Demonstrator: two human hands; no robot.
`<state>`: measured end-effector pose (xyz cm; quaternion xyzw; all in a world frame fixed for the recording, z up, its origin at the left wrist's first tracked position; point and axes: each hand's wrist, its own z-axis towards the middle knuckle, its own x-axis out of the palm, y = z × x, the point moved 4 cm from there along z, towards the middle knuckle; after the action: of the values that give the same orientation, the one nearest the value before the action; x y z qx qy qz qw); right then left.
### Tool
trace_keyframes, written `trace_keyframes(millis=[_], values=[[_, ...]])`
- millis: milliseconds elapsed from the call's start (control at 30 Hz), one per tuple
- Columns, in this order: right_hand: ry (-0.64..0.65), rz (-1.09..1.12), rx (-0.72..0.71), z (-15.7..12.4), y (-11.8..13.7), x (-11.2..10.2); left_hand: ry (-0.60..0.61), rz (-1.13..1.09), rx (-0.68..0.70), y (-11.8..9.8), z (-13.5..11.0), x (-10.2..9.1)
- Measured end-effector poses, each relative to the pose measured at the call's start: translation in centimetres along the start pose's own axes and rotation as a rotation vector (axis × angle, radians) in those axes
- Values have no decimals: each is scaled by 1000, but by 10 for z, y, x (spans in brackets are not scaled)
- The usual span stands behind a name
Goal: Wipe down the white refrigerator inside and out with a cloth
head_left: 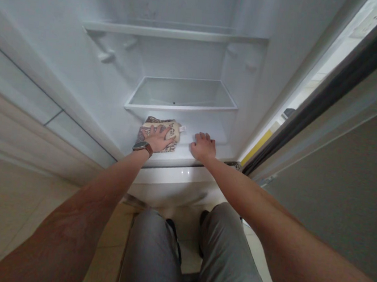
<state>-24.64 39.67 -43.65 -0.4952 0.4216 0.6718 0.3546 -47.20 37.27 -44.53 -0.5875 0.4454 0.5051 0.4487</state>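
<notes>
My left hand [160, 139], wearing a watch [142, 147] on a brown strap, lies flat with fingers spread on a folded patterned cloth [173, 133]. Beige and brown print with dark lettering covers the cloth, and a white tag sticks out at its right side. Part of the cloth is hidden beneath the hand. To the right, apart from the cloth, my right hand [203, 147] rests on the white refrigerator floor [221, 150]. Its fingers are curled in, and whatever lies inside them, if anything, is hidden from view.
Above my hands a white-edged glass shelf [181, 109] spans the compartment, with another shelf edge [179, 34] higher up. At the right stands the refrigerator door [334, 161] with its dark seal. My knees [151, 240] are below the front sill [178, 176].
</notes>
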Motion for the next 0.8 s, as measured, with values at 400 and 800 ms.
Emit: trace_keyframes(millis=[400, 800], values=[[14, -28, -15, 2, -1, 1, -89, -54, 37, 12, 55, -4], [76, -54, -5, 4, 1, 1, -71, -12, 1, 23, 123, -10]])
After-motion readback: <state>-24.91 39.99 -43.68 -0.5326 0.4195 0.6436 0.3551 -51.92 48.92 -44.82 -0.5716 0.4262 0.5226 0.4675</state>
